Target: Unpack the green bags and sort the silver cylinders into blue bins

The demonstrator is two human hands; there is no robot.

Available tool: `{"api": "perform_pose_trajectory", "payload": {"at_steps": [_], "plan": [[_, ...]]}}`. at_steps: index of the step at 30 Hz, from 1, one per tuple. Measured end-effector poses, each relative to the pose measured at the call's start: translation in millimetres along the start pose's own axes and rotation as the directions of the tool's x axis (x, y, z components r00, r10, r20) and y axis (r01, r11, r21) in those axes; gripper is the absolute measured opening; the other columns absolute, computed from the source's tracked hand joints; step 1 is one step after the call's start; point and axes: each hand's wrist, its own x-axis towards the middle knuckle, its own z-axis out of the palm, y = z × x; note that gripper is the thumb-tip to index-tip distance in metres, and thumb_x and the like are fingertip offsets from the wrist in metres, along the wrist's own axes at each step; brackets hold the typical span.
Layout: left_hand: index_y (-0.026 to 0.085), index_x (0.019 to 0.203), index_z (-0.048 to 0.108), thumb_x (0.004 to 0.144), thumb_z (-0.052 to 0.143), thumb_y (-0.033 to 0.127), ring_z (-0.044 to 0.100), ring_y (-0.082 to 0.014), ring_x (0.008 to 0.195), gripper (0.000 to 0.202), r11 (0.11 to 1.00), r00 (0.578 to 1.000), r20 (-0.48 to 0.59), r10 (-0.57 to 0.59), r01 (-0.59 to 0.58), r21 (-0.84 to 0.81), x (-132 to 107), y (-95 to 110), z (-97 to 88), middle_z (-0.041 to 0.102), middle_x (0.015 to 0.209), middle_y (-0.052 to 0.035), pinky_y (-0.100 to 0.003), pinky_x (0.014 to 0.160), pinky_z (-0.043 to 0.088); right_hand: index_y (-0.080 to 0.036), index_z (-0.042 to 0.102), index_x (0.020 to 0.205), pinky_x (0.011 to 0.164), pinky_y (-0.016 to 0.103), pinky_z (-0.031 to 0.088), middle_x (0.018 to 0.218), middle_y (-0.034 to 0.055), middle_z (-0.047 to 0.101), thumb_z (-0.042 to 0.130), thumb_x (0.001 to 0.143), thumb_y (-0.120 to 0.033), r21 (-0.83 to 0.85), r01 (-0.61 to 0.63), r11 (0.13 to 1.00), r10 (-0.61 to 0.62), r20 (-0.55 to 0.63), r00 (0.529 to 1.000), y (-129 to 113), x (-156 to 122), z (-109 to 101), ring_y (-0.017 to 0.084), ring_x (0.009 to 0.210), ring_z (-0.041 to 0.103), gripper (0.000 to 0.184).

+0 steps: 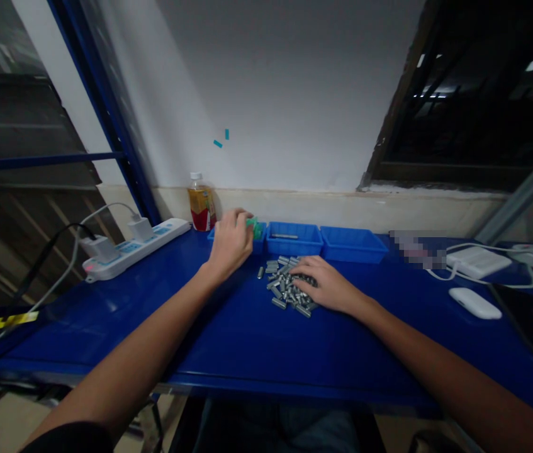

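Observation:
My left hand (234, 240) is at the left blue bin (258, 246), its fingers curled together at a small green piece (250, 222). More green pieces lie in that bin, partly hidden behind the hand. On the table, my right hand (327, 284) rests at the right side of a pile of short silver metal cylinders (284, 286). Its thumb and fingers are apart, curved over the pile and touching it. The middle blue bin (294, 246) holds a thin metal-coloured piece (285, 236). A third blue bin (355, 251) stands to its right.
A bottle (201, 204) stands by the wall, left of the bins. A white power strip (138, 248) with plugs lies on the blue table (247, 352). To the right are a white charger box (478, 261), cables, a white earbud case (474, 303) and a dark phone (530, 321).

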Motion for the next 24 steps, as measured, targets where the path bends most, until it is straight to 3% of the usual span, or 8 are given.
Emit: {"api": "perform_pose_trajectory", "payload": {"at_steps": [2,4,6,8,11,16,19,24], "plan": [[0.017,0.108,0.053,0.094,0.032,0.025,0.054,-0.0217,0.101,0.026,0.983,0.981,0.135,0.141,-0.123,-0.136,-5,5,-9.9,0.06,0.105,-0.0099,-0.034,0.087,0.042,-0.019,0.065,0.104,0.089,0.04,0.042,0.1,0.0093,0.064,0.054,0.087,-0.024,0.003,0.018,1.0,-0.018,-0.019,1.0,0,0,0,0.022,0.102,0.052,0.021],[0.02,0.103,0.055,0.092,0.039,0.033,0.058,-0.0202,0.088,0.023,0.966,0.916,0.343,0.207,-0.136,-0.218,-15,6,-15.9,0.062,0.095,-0.0059,-0.031,0.078,0.044,-0.019,0.065,0.103,0.088,0.04,0.042,0.098,0.0088,0.064,0.054,0.087,-0.022,0.004,0.023,1.0,-0.022,-0.036,0.999,-1,0,-1,0.022,0.1,0.052,0.02],[0.021,0.101,0.057,0.085,0.05,0.044,0.06,-0.0209,0.081,0.029,0.977,0.851,0.499,0.163,-0.067,-0.205,-27,4,-15.4,0.063,0.091,-0.0051,-0.03,0.071,0.045,-0.019,0.065,0.102,0.087,0.039,0.042,0.095,0.0081,0.064,0.055,0.086,-0.021,0.004,0.01,1.0,-0.01,-0.047,0.999,-1,-1,0,0.021,0.098,0.052,0.019],[0.02,0.097,0.059,0.081,0.055,0.048,0.06,-0.0216,0.08,0.032,0.984,0.808,0.576,0.12,-0.019,-0.178,-36,0,-9.9,0.063,0.092,-0.006,-0.03,0.069,0.045,-0.019,0.066,0.099,0.085,0.038,0.042,0.092,0.0073,0.063,0.055,0.086,-0.022,0.004,-0.011,1.0,0.012,-0.057,0.998,-2,-1,1,0.021,0.094,0.052,0.017],[0.02,0.09,0.062,0.082,0.052,0.036,0.061,-0.0215,0.081,0.021,0.988,0.803,0.588,0.094,-0.004,-0.154,-42,-2,-1.3,0.063,0.093,-0.0067,-0.03,0.07,0.045,-0.019,0.066,0.096,0.083,0.037,0.042,0.088,0.0061,0.063,0.055,0.086,-0.023,0.007,-0.04,0.999,0.041,-0.077,0.996,-3,-1,2,0.02,0.091,0.052,0.015],[0.018,0.082,0.061,0.082,0.044,0.027,0.06,-0.0222,0.082,0.018,0.974,0.852,0.523,0.028,0.093,-0.205,-36,13,-3.7,0.064,0.088,-0.0063,-0.032,0.073,0.045,-0.017,0.06,0.108,0.082,0.036,0.043,0.089,0.0064,0.062,0.056,0.085,-0.025,0.016,-0.039,0.999,0.041,-0.186,0.982,-11,1,-3,0.021,0.088,0.053,0.024],[0.018,0.077,0.055,0.088,0.035,0.026,0.057,-0.019,0.078,0.024,0.914,0.882,0.46,0.106,0.096,-0.395,-33,29,-8.7,0.061,0.081,-0.0044,-0.031,0.072,0.044,-0.015,0.051,0.12,0.082,0.036,0.044,0.094,0.0076,0.06,0.058,0.085,-0.026,0.023,0.025,0.999,-0.019,-0.254,0.967,-20,2,-4,0.021,0.09,0.053,0.038],[0.019,0.07,0.045,0.094,0.024,0.032,0.051,-0.0178,0.073,0.034,0.848,0.895,0.372,0.244,-0.011,-0.53,-35,50,-10.7,0.053,0.073,-0.0032,-0.031,0.07,0.043,-0.018,0.056,0.103,0.08,0.034,0.045,0.092,0.0076,0.062,0.048,0.09,-0.021,-0.003,0.15,0.989,-0.144,-0.285,0.948,-33,1,1,0.02,0.088,0.055,0.016]]}}
